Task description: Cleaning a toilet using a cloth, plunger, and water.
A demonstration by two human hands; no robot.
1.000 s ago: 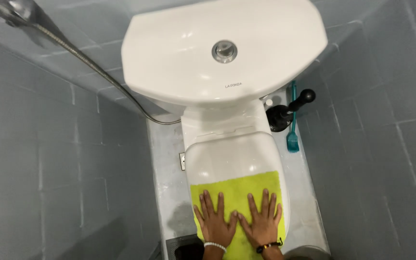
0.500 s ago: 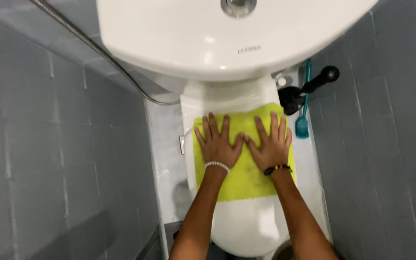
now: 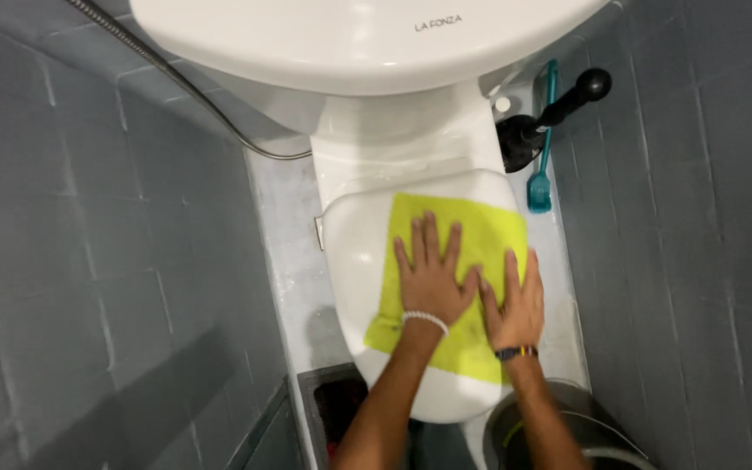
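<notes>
A yellow-green cloth lies spread on the closed white toilet lid. My left hand presses flat on the middle of the cloth, fingers apart, a white bead bracelet at the wrist. My right hand lies flat beside it on the cloth's right part, near the lid's right edge, with a dark band on the wrist. Both palms rest on the cloth without gripping it.
The white cistern fills the top. A metal hose runs along the grey tiled left wall. A black plunger and a teal brush stand right of the toilet. A grey bucket sits at the bottom right.
Both hands and the cloth have slid back toward me and to the right on the lid, after moving toward the cistern earlier. The cloth now sits slanted.
</notes>
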